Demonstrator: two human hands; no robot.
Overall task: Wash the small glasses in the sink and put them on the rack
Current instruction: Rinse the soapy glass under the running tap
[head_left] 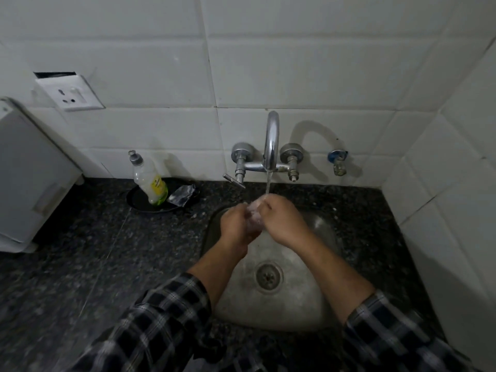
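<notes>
A small clear glass (255,217) is held between both hands over the steel sink (303,296), under the stream running from the chrome tap (271,142). My left hand (236,228) grips the glass from the left and below. My right hand (281,217) has its fingers curled round the glass's upper edge. Most of the glass is hidden by my fingers. No rack is in view.
A dish soap bottle (150,181) and a crumpled foil packet (183,195) sit on a black dish (137,201) left of the sink. Dark granite counter (94,251) surrounds the basin. A white appliance (29,173) stands at the far left. Tiled walls close in behind and right.
</notes>
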